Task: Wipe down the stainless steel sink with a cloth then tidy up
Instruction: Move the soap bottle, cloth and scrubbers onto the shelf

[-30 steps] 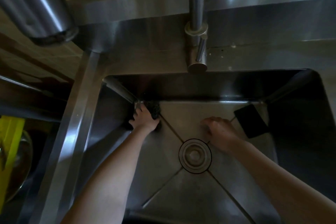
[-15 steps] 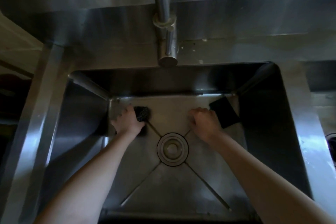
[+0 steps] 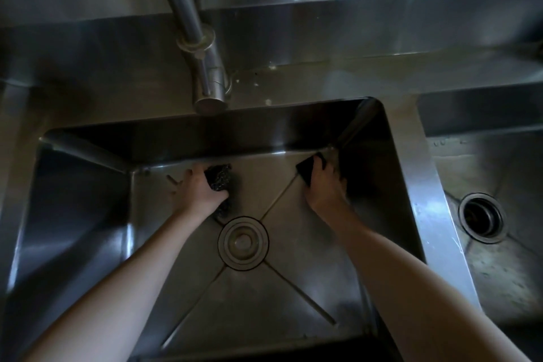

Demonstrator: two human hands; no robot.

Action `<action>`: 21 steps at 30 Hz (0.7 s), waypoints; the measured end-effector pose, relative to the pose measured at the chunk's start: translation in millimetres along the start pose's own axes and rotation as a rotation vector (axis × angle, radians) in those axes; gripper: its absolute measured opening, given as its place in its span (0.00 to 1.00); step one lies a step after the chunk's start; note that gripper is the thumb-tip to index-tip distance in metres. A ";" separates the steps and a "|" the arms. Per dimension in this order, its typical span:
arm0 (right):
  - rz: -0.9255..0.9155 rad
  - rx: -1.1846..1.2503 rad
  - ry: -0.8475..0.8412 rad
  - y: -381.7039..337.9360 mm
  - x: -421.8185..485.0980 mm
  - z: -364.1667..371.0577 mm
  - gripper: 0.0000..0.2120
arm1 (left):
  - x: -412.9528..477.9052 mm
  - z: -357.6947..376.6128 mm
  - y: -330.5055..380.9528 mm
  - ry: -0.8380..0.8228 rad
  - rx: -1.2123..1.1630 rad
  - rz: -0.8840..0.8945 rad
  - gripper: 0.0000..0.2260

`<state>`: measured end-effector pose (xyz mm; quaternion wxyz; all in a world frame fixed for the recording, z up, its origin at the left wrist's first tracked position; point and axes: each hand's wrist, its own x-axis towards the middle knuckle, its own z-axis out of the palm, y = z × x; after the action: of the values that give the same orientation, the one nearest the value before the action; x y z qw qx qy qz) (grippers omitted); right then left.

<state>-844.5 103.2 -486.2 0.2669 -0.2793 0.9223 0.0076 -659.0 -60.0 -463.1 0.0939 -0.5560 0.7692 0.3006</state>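
Two grips in sink: left hand clutches dark scourer, right hand seemingly pinches black pad.

Both our bare forearms reach forward and down; our left hand curls round a dark scourer, our right hand grips a black pad.

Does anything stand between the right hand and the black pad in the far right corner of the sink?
Nothing visible does: the right hand is on the black pad, fingers curled over it.
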 end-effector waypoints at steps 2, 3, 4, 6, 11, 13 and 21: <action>0.022 -0.024 0.002 -1.1 2.0 3.2 0.34 | -2.5 -2.8 0.4 0.017 0.009 0.012 0.30; 0.041 -0.016 0.005 -1.7 2.6 4.2 0.34 | -3.8 -4.1 0.4 0.025 0.013 0.021 0.30; 0.062 0.000 0.007 -2.0 2.8 4.9 0.33 | -5.1 -5.0 -0.4 0.032 0.008 0.035 0.30; 0.083 0.009 0.015 -2.1 1.3 6.7 0.33 | -8.4 -6.4 -3.1 0.040 -0.019 0.057 0.30; 0.074 0.015 0.013 2.6 -14.2 6.6 0.30 | -21.5 -9.9 -12.0 0.057 -0.043 0.040 0.29; 0.060 0.036 0.027 2.6 -23.3 1.4 0.31 | -29.7 -12.1 -15.2 0.084 -0.053 0.044 0.28; -0.116 0.161 0.110 -29.7 -84.0 -42.3 0.31 | -84.4 -52.0 -26.0 0.172 0.037 0.066 0.26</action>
<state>-790.9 114.1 -404.2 0.2376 -0.3097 0.9155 -0.0973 -594.7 -27.2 -390.4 0.0277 -0.5522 0.7978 0.2404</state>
